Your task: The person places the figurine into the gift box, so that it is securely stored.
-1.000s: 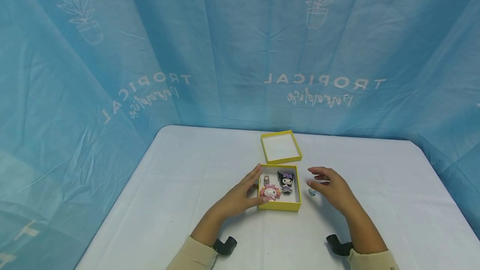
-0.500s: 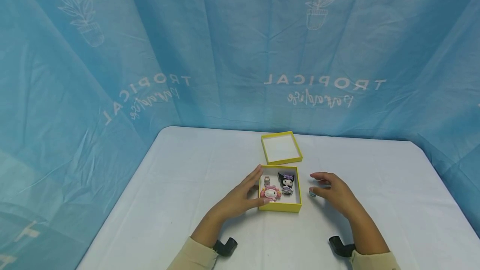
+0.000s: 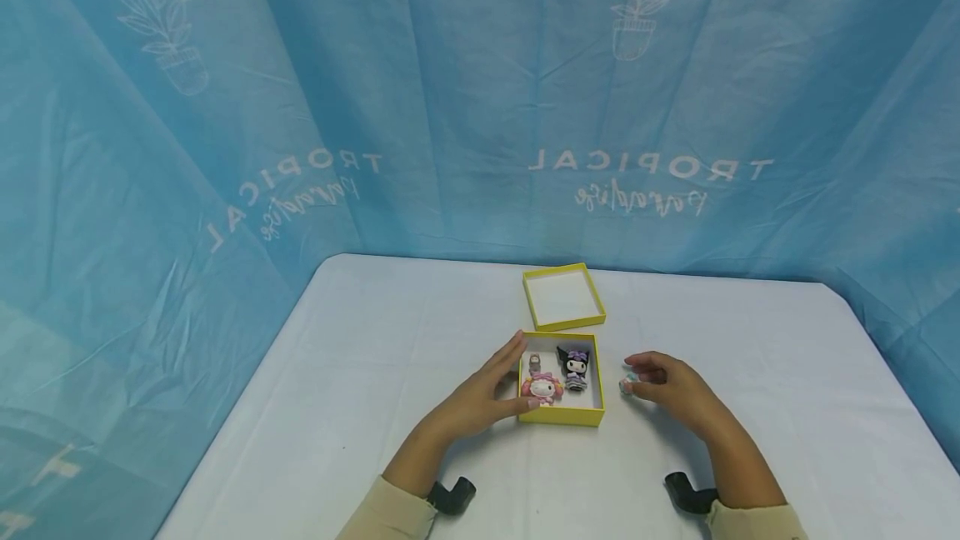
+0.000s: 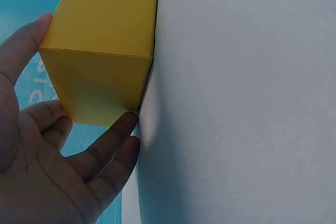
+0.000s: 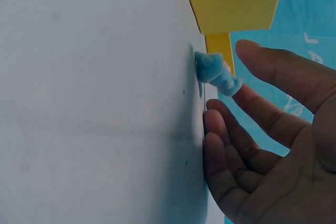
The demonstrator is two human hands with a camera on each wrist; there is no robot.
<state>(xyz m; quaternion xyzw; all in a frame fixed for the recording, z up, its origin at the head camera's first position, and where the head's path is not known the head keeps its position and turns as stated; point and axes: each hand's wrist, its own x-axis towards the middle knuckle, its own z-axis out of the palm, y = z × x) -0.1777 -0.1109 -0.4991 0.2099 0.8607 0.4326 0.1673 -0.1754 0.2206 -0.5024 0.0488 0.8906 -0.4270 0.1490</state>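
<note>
L hand [image 3: 472, 401] on box [image 3: 561, 415], R hand [image 3: 672, 390] by blue fig [image 5: 211, 67]

on the blue curtain [image 3: 465, 90], beyond the right hand [image 3: 671, 386], "tropical" [image 3: 649, 162] stands mirror-reversed in capitals, with "paradise" [image 3: 641, 198] in script beneath it. the same two words, also reversed, slant across its side stretch, beyond and to the left of the left hand [image 3: 471, 398]. farther left of that hand, pale lettering [image 3: 52, 463] is too partial to read.
</note>
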